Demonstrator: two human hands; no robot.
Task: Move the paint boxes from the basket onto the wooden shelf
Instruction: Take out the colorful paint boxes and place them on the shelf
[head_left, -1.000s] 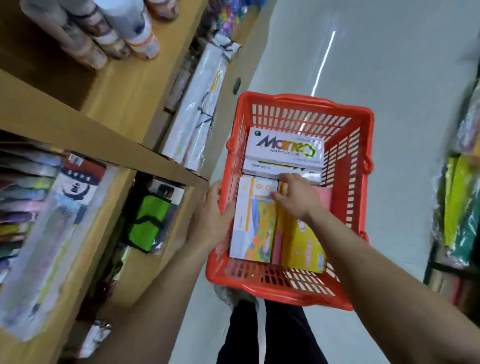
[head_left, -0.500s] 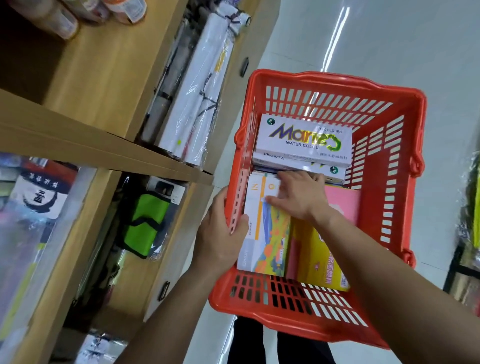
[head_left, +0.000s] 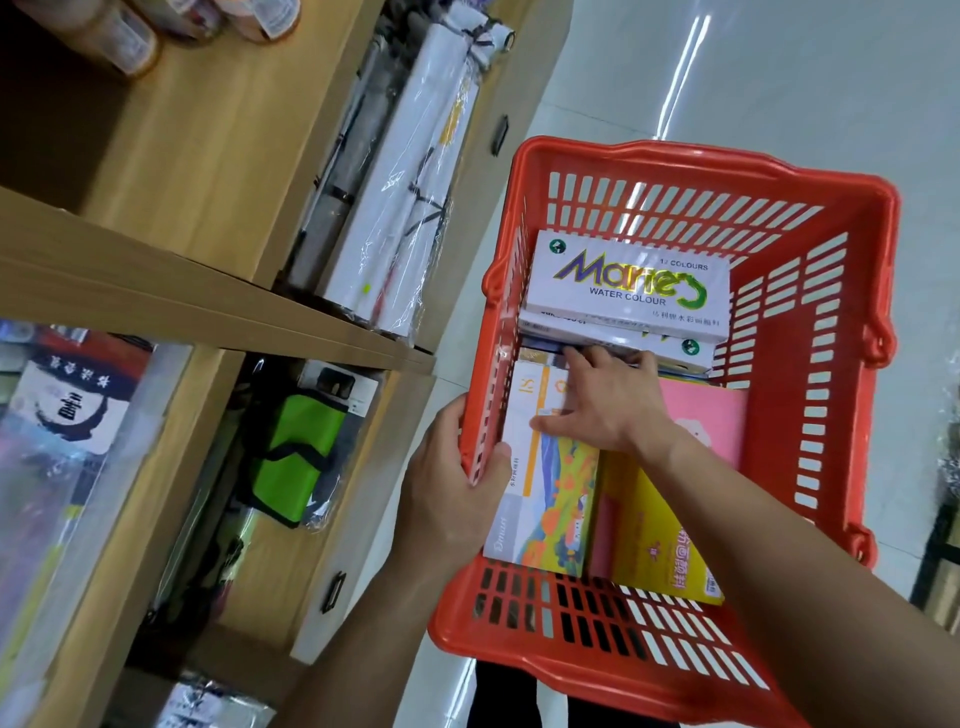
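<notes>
A red plastic basket (head_left: 841, 374) fills the right half of the view. My left hand (head_left: 452, 483) grips its left wall, thumb inside. Inside lie two stacked white water colour boxes (head_left: 623, 283) at the far end, a white and orange paint box (head_left: 550, 493) with a landscape picture, a yellow box (head_left: 660, 540) and a pink box (head_left: 701, 415). My right hand (head_left: 608, 400) reaches in and rests on the top end of the white and orange box, fingertips under the edge of the lower water colour box. The wooden shelf (head_left: 218, 306) stands to the left.
The shelf holds wrapped white rolls (head_left: 410, 192), jars (head_left: 130, 41) on the top board, a green pouch (head_left: 298, 457) below and wrapped packs (head_left: 67, 447) at the left. Grey tiled floor (head_left: 727, 78) runs ahead. More goods show at the right edge.
The basket has come closer and larger in view. My right hand has slid farther up the white and orange box toward the water colour boxes. My left hand keeps its hold on the wall.
</notes>
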